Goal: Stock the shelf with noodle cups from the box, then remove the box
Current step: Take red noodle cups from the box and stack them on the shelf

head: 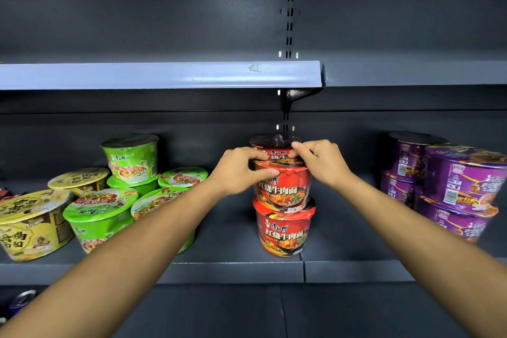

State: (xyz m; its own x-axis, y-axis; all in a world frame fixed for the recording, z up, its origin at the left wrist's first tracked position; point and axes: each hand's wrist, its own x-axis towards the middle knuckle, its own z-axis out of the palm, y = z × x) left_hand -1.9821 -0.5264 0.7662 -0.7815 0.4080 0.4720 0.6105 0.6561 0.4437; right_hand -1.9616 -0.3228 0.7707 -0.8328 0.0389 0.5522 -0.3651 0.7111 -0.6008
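Dark shelf [236,270] bears clusters of noodle cups [284,233]

And it's red noodle cups [284,195] with white lettering mid-shelf, green cups [96,218] and yellow cups [30,228] toward the left edge, purple cups [463,181] right, dark grey shelf [227,228].

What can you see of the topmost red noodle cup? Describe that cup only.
The topmost red cup is a round tub with a glossy red label, printed characters and a dark-looking lid. It stands upright on a second red cup, itself on a third red cup, on the dark shelf. The left hand and right hand pinch its sides, hiding much of its wall.
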